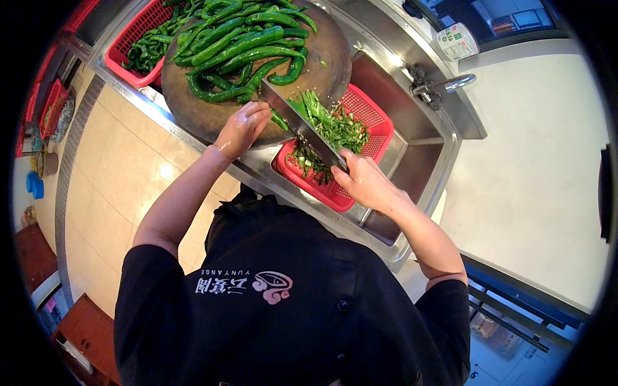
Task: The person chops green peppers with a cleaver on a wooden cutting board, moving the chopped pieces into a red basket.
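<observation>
My right hand (365, 183) grips the handle of a cleaver (304, 126), its broad blade slanting across the near right edge of a round wooden cutting board (188, 113). Beside the blade my left hand (246, 126) has its fingers bent at a piece of green pepper (278, 119); whether it grips it is hard to tell. A heap of long green peppers (241, 43) covers the board's far part. Sliced green peppers (345, 130) lie right of the blade, on the board's edge and in a red plastic basket (384, 126) below.
The red basket stands in a stainless steel sink (420, 166) with a faucet (456, 83). A second red basket (140, 34) of green peppers sits left of the board. A white tub (457, 42) stands behind the sink, and a pale countertop (526, 159) extends to the right.
</observation>
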Demonstrator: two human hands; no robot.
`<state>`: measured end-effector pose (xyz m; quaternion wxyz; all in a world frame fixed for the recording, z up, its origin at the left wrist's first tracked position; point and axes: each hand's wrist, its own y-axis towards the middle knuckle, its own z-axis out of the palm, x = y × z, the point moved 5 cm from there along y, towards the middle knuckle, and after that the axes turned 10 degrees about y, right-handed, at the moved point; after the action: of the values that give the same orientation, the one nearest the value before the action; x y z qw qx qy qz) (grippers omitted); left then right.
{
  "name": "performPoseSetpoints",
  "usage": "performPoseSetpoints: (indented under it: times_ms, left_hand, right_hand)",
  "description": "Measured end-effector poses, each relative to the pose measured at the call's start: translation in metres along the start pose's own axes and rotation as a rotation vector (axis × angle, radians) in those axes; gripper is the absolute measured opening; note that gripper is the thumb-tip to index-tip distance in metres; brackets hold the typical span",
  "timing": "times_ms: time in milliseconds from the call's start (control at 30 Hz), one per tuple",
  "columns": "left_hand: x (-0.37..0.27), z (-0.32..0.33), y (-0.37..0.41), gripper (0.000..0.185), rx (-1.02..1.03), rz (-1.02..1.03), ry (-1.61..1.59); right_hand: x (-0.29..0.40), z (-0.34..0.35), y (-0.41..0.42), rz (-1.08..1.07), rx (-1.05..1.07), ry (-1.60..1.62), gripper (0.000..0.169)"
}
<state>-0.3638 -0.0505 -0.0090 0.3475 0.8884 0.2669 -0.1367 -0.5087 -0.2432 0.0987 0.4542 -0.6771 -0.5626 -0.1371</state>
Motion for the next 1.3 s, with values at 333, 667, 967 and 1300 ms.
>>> performPoseSetpoints:
  times_ms: [333, 667, 967, 1300]
  left_hand:
    - [-0.001, 0.006, 0.006, 0.026, 0.070, 0.054, 0.000]
    - [0.041, -0.011, 0.101, 0.019, 0.106, -0.273, 0.001]
    - [0.012, 0.031, 0.098, 0.038, 0.212, -0.064, 0.213]
    - [0.030, -0.010, 0.026, 0.024, 0.354, -0.833, -0.553]
  right_hand:
    - [-0.033, 0.023, 0.020, 0.077, -0.055, 0.279, 0.028]
    - [-0.059, 0.049, 0.002, 0.152, 0.002, 0.640, 0.024]
    - [-0.078, 0.010, -0.032, 0.197, -0.334, 0.678, 0.018]
    - [-0.066, 0.006, -0.029, 0.114, -0.271, 0.302, 0.028]
